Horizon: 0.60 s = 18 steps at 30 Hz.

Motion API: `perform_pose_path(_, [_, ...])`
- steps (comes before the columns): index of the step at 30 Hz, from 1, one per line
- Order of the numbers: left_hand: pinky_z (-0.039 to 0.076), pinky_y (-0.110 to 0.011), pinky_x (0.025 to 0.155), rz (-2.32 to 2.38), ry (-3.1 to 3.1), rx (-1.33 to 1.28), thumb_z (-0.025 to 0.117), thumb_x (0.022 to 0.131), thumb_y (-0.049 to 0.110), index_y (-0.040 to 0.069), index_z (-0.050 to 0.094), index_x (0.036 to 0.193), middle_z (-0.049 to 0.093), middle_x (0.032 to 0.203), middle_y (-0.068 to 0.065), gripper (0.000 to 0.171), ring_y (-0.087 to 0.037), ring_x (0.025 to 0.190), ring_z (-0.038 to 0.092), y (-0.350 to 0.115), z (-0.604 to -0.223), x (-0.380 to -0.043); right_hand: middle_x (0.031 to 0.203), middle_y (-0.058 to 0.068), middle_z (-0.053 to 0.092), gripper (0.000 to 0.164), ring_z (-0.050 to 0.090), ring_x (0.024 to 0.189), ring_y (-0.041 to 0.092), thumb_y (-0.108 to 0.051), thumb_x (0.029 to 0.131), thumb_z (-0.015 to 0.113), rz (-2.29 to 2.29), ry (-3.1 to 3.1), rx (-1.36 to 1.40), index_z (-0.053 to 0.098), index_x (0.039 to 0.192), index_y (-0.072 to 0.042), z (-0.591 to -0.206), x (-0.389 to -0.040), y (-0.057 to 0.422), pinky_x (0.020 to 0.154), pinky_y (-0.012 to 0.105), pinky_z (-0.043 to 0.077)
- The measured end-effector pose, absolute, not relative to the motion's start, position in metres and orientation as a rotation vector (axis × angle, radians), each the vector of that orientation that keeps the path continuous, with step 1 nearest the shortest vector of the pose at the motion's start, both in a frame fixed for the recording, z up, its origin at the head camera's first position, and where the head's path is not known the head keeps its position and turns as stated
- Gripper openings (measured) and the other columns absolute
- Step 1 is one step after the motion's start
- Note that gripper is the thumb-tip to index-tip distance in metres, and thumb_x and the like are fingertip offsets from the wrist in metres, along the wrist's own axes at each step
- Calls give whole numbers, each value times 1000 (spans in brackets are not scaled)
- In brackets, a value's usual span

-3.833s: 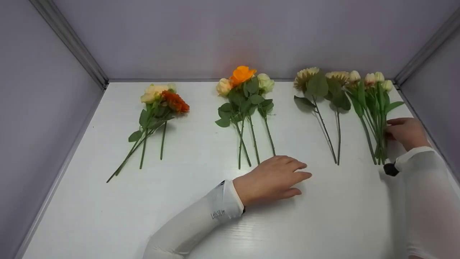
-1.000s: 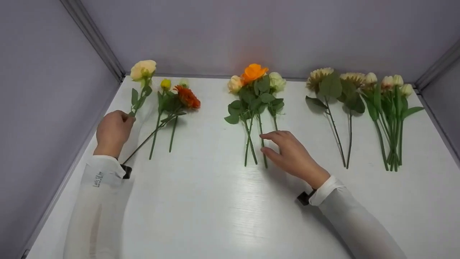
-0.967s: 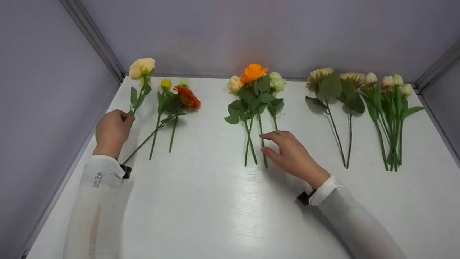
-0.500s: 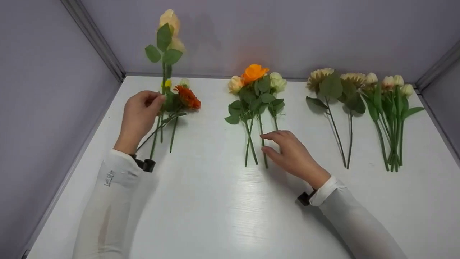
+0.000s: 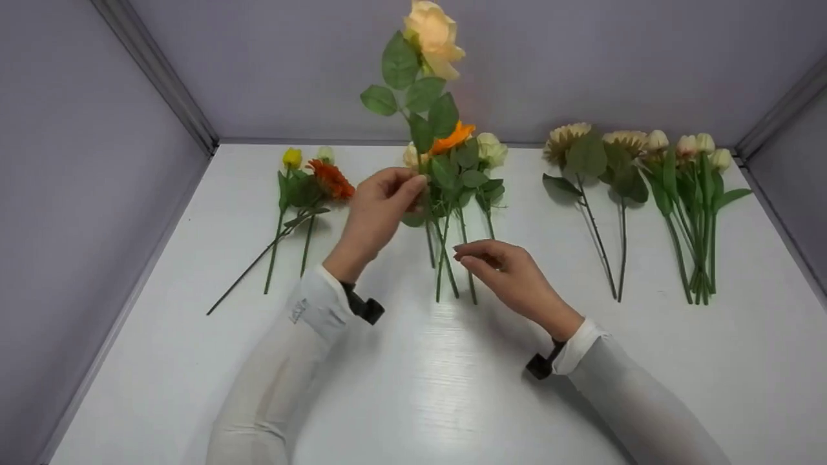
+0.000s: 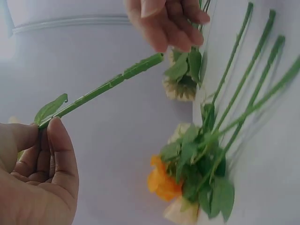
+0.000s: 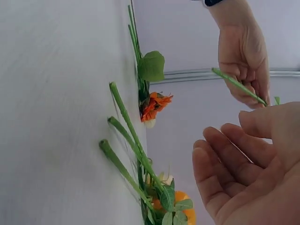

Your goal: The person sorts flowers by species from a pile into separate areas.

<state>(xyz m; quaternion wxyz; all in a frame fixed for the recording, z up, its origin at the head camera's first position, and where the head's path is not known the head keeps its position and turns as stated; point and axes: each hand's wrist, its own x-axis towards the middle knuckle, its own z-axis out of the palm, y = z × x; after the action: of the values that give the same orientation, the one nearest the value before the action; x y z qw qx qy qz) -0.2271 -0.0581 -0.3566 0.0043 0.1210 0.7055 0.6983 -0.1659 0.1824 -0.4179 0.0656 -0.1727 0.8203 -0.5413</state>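
My left hand [image 5: 375, 216] pinches the green stem [image 6: 105, 85] of a cream-peach rose [image 5: 434, 37] between thumb and fingers. The rose stands upright above the table, its leaves in front of part of the middle bunch. My right hand [image 5: 517, 281], holding nothing, hovers with loosely bent fingers by the lower stems of that bunch. In the right wrist view its fingers [image 7: 220, 161] are relaxed, and the held stem's cut end points toward the hand without touching it. The middle bunch has an orange flower [image 5: 454, 137], a pale green rose [image 5: 491, 150] and a half-hidden peach rose [image 5: 412, 156].
On the left lie a yellow tulip [image 5: 292, 157], a dark orange flower [image 5: 331, 179] and a pale bud [image 5: 325, 154]. Two beige flowers [image 5: 568, 139] and a tulip bunch [image 5: 688, 194] lie on the right. Grey panels [image 5: 291, 77] surround the white table [image 5: 413, 400].
My left hand has lifted the cream-peach rose off the left group and carried it right, over to the middle bunch. My right hand has left the tulips for the middle bunch.
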Motion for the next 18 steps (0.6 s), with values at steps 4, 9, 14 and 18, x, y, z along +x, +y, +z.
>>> perform_pose_path(4, [59,-41,84,2200,2116,461,67,102,25,3,70,113,66,98,-13,25,-25,87,65,-30,-366,-223,122,2,71,38,67,109,35,-38,100,68,-1779,2301,-437,70,130,-14,-418,-164,179,94,49,55])
perform_pose_path(9, [60,-38,84,2211,2062,501,68,102,24,2,70,112,66,94,-12,24,-23,86,65,-12,-372,-222,106,7,75,29,71,96,31,-30,99,72,-1836,2283,-378,74,119,-11,-418,-167,180,87,48,58])
perform_pose_path(14, [60,-38,84,2229,2016,483,72,99,23,4,72,113,69,101,-12,24,-27,89,68,-9,-377,-221,99,10,76,24,71,89,28,-26,99,72,-1847,2306,-331,75,114,-8,-418,-169,182,82,43,59])
perform_pose_path(18, [60,-38,85,2200,2016,477,74,97,23,6,71,113,69,104,-13,23,-29,91,69,-10,-383,-221,97,10,76,24,71,87,26,-24,98,73,-1846,2319,-313,75,113,-4,-419,-168,182,80,42,59])
